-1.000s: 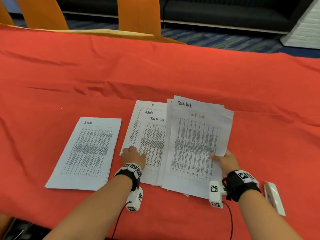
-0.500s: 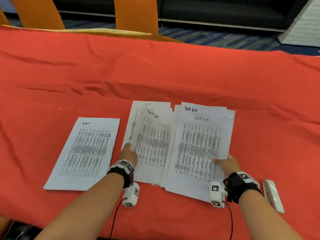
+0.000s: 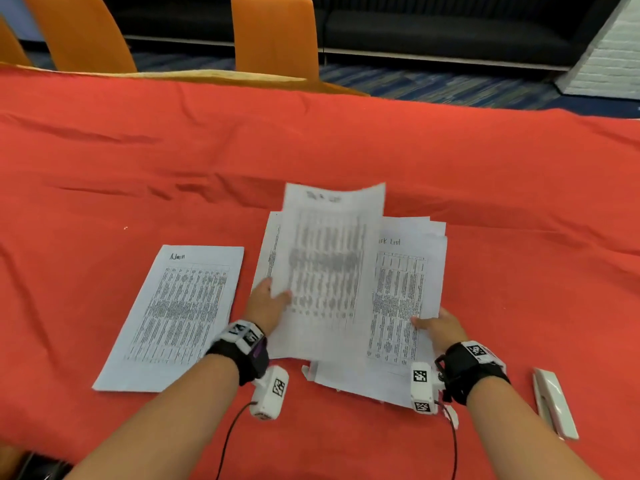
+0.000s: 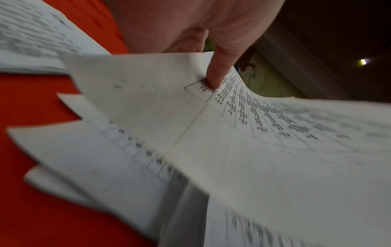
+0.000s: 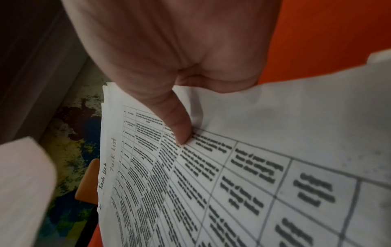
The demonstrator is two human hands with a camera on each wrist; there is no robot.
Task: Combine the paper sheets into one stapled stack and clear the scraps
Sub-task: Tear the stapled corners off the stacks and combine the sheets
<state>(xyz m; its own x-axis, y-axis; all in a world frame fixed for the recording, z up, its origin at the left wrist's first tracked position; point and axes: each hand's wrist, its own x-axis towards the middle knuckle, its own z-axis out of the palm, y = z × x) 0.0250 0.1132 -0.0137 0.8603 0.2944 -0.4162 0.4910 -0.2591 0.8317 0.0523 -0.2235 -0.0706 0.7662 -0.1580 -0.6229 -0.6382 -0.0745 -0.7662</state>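
Printed white sheets lie on a red tablecloth (image 3: 311, 140). My left hand (image 3: 268, 301) pinches one sheet (image 3: 329, 268) at its left edge and holds it lifted and curved above the middle pile; in the left wrist view the thumb (image 4: 217, 73) presses on top of that sheet (image 4: 253, 133). My right hand (image 3: 438, 325) grips the right edge of the "Task List" stack (image 3: 405, 292), thumb on top, and the right wrist view shows the thumb (image 5: 177, 127) on the printed table of the stack (image 5: 253, 167). A separate "Admin" sheet (image 3: 176, 313) lies flat to the left.
A white stapler (image 3: 554, 401) lies by my right forearm near the front edge. Small white paper scraps (image 3: 306, 370) stick out under the pile's near edge. Orange chairs (image 3: 275, 32) stand beyond the table's far edge.
My left hand has raised one sheet off the middle pile and swung it up and rightward over the other papers. My right hand has stayed on the Task List stack.
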